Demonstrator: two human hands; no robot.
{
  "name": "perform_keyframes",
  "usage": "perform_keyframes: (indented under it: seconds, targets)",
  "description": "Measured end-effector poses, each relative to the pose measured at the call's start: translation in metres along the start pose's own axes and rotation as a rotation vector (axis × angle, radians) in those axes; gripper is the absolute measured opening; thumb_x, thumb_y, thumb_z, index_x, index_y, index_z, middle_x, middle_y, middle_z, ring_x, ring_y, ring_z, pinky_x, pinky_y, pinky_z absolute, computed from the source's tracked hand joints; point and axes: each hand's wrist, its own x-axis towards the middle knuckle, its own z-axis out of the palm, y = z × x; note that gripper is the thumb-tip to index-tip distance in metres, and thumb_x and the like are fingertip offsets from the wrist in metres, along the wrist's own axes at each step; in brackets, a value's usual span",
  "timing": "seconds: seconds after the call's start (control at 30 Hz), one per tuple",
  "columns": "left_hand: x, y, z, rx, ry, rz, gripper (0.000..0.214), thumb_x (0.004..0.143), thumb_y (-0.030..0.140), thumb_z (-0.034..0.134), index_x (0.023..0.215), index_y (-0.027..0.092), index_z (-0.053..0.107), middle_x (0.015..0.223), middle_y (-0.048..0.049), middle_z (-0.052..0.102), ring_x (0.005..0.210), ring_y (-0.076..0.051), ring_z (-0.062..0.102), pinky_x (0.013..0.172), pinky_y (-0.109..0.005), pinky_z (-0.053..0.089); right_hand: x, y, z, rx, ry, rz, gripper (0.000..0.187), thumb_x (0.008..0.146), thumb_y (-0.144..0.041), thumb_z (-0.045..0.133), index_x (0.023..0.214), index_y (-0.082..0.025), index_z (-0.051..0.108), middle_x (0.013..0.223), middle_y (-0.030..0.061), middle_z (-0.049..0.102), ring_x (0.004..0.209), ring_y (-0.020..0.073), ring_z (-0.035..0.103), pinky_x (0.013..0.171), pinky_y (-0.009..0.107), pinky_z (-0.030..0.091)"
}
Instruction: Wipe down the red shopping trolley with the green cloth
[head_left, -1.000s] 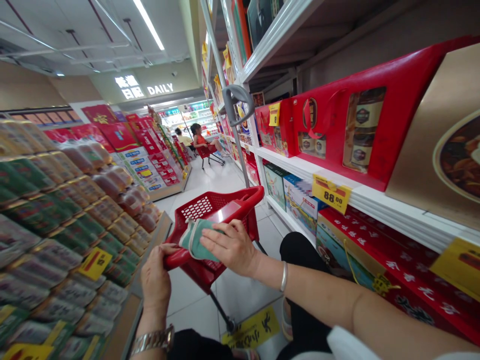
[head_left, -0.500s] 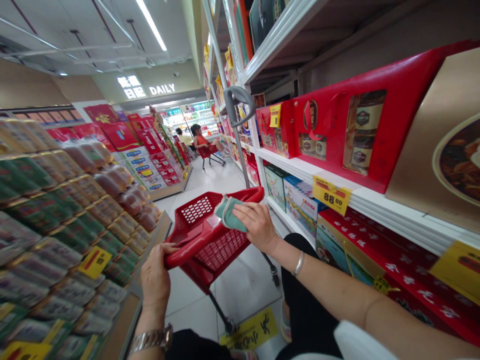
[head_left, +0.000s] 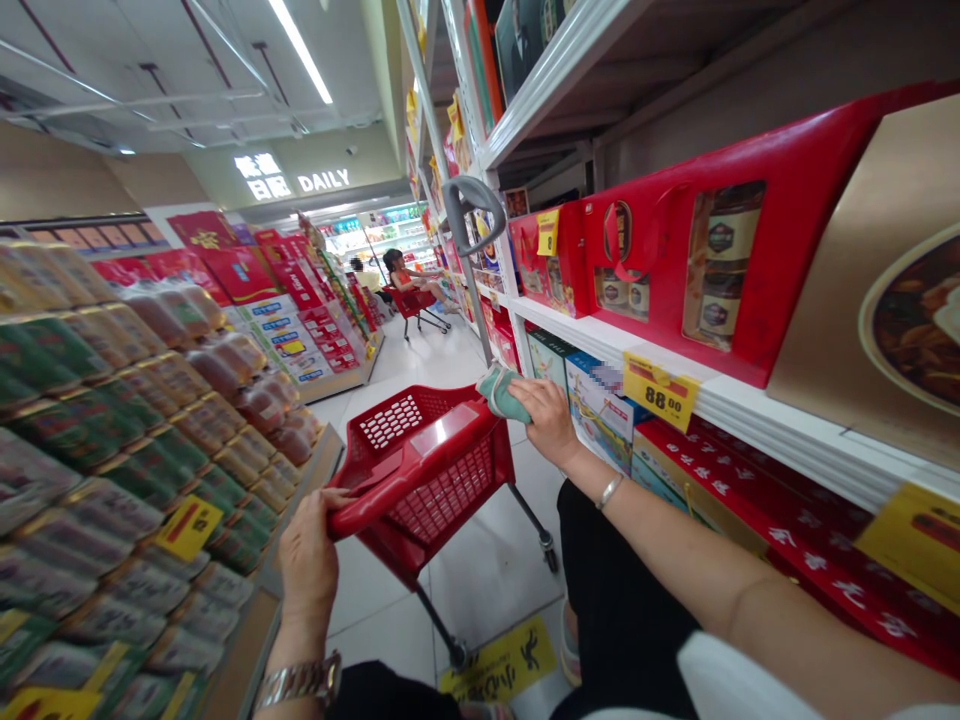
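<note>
A red plastic shopping cart stands right in front of me on the aisle floor. At the left end of its handle, my left hand is closed around the bar, the fingertips hidden beyond it. My right hand holds a pale green cloth against the right end of the handle, with the fingers pressed over the fabric. A shiny patch shows on the middle of the handle. The cart's basket has perforated walls, and its dark legs end in small wheels.
Shelves with red gift boxes and yellow price tags run close along my right. Stacked packaged goods line the left. A grey pole handle rises beyond the cart. Farther off, a person is beside another red cart.
My right hand has slid the cloth rightward along the handle to its right end, uncovering the middle. My left hand keeps its hold on the left end.
</note>
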Motion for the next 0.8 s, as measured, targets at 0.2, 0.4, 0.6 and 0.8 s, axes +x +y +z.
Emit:
perform_keyframes:
  seconds: [0.2, 0.4, 0.6, 0.8]
  targets:
    - [0.003, -0.004, 0.0, -0.007, -0.004, -0.014, 0.05, 0.086, 0.062, 0.038, 0.063, 0.023, 0.058, 0.08, -0.0066, 0.069, 0.086, -0.023, 0.063, 0.094, -0.038, 0.049, -0.001, 0.019, 0.002, 0.183, 0.085, 0.299, 0.044, 0.075, -0.004, 0.053, 0.11, -0.02, 0.074, 0.116, 0.0084, 0.075, 0.109, 0.0256, 0.062, 0.099, 0.042, 0.046]
    - [0.004, 0.001, -0.002, 0.118, 0.022, 0.055, 0.048, 0.088, 0.058, 0.037, 0.063, 0.023, 0.058, 0.078, -0.0075, 0.069, 0.084, -0.023, 0.063, 0.086, -0.037, 0.049, -0.047, 0.024, 0.006, 0.571, 0.203, 0.955, 0.035, 0.062, -0.039, 0.076, 0.089, -0.017, 0.075, 0.084, 0.0043, 0.076, 0.08, 0.025, 0.067, 0.076, 0.037, 0.054]
    - [-0.014, 0.046, 0.029, 0.616, 0.098, 0.306, 0.047, 0.096, 0.046, 0.032, 0.083, 0.02, 0.069, 0.088, -0.0126, 0.072, 0.091, -0.027, 0.063, 0.103, -0.05, 0.039, -0.077, 0.024, -0.001, 0.55, 0.24, 1.037, 0.044, 0.057, -0.048, 0.076, 0.087, -0.015, 0.075, 0.079, 0.0054, 0.076, 0.074, 0.0245, 0.066, 0.073, 0.037, 0.054]
    - [-0.031, 0.071, 0.073, 0.759, 0.137, 0.245, 0.05, 0.095, 0.052, 0.039, 0.112, 0.016, 0.07, 0.096, -0.0153, 0.075, 0.094, -0.031, 0.063, 0.114, -0.06, 0.02, -0.051, 0.014, -0.018, 0.479, 0.226, 0.746, 0.039, 0.072, -0.041, 0.074, 0.104, -0.019, 0.074, 0.102, 0.0091, 0.078, 0.093, 0.0273, 0.07, 0.085, 0.041, 0.056]
